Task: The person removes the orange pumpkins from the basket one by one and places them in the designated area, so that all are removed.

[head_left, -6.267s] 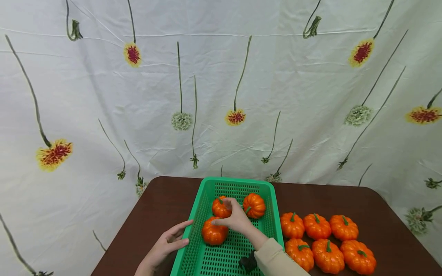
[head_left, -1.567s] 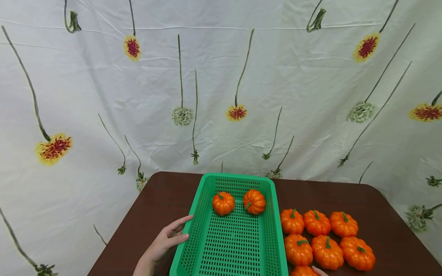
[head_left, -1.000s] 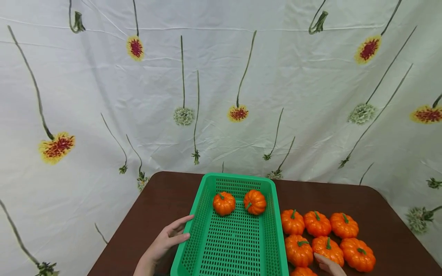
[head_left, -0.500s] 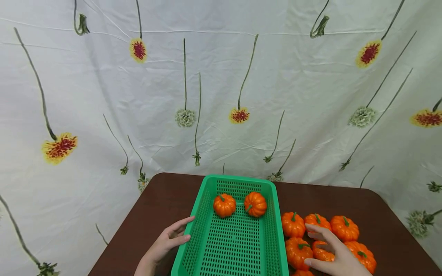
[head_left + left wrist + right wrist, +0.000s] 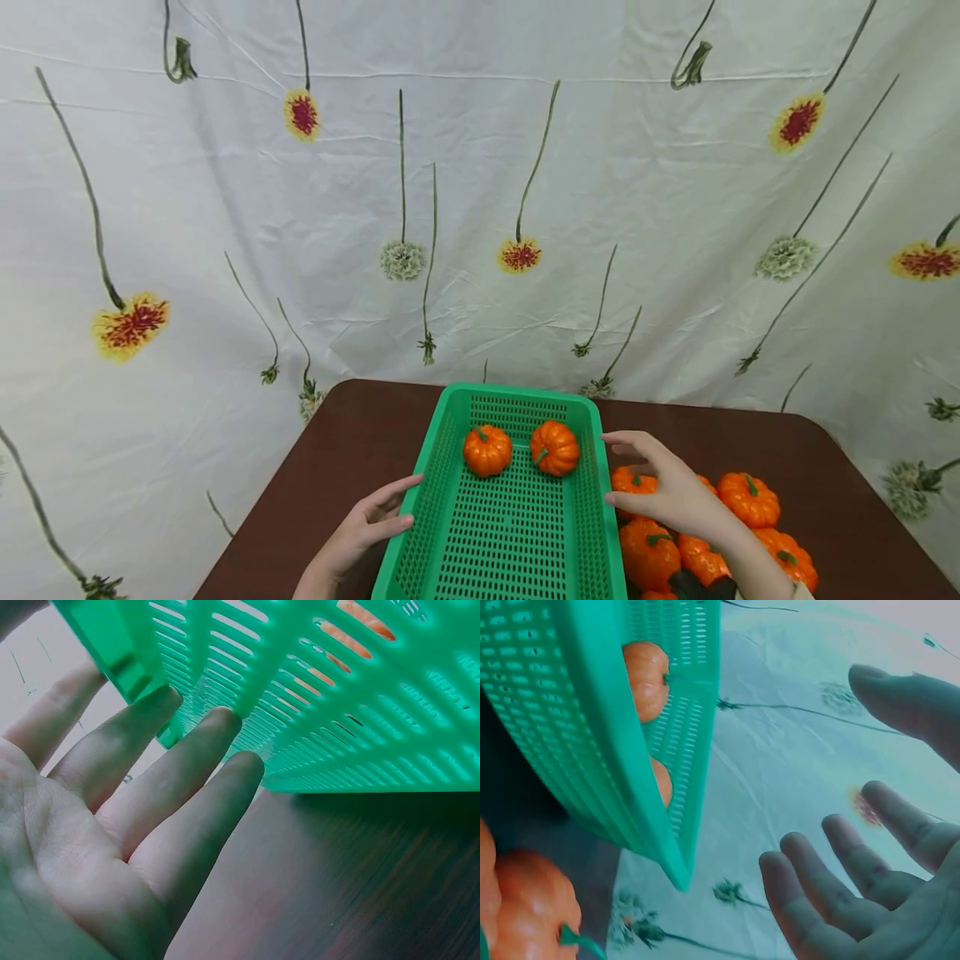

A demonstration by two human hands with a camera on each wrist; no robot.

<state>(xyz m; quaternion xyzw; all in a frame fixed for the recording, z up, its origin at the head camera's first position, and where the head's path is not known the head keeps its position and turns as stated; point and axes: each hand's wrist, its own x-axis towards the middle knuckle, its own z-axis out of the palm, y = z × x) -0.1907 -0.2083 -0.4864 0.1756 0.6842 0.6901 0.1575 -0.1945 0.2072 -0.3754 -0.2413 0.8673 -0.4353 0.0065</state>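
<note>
A green perforated plastic basket point(image 5: 517, 390) holds two small orange pumpkins at its far end, one on the left point(image 5: 487, 451) and one on the right point(image 5: 555, 447). My left hand point(image 5: 358, 529) is at the basket's left side, its fingers loosely extended along the outer wall; the left wrist view has the fingertips point(image 5: 244, 766) right at the slotted side. My right hand point(image 5: 671, 492) hovers by the right rim, thumb and fingers spread. Nothing is between them in the right wrist view, where the palm point(image 5: 907, 922) shows bare.
Right of the basket, several more pumpkins sit grouped on the dark brown table point(image 5: 375, 433), such as a front-left one point(image 5: 647, 557) and a far-right one point(image 5: 748, 498). My right forearm partly covers them. A white flower-printed cloth point(image 5: 480, 208) hangs behind the table.
A third pumpkin, earlier in the basket, went to the front of the right-hand group, where my right hand let go. That hand then rose leftward over the pumpkins to the basket's rim. Left hand stayed.
</note>
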